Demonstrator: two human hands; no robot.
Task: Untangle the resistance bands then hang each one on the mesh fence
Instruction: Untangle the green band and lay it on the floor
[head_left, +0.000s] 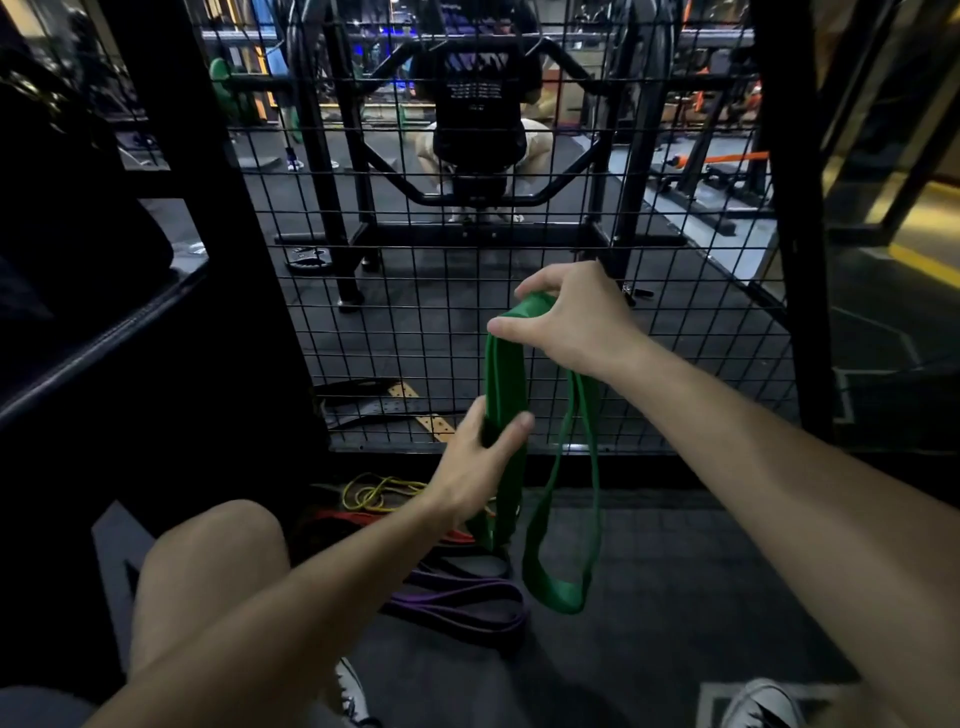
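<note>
Right hand gripping green band top, left hand pinching it lower

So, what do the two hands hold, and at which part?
Both hold the green band: the right hand grips its top fold, the left hand grips the strands lower down.

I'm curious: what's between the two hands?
A stretch of the green band, running from the right hand down to the left hand, in the head view.

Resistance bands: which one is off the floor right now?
The green band, held by both hands. The yellow, red and purple bands lie on the floor.
</note>
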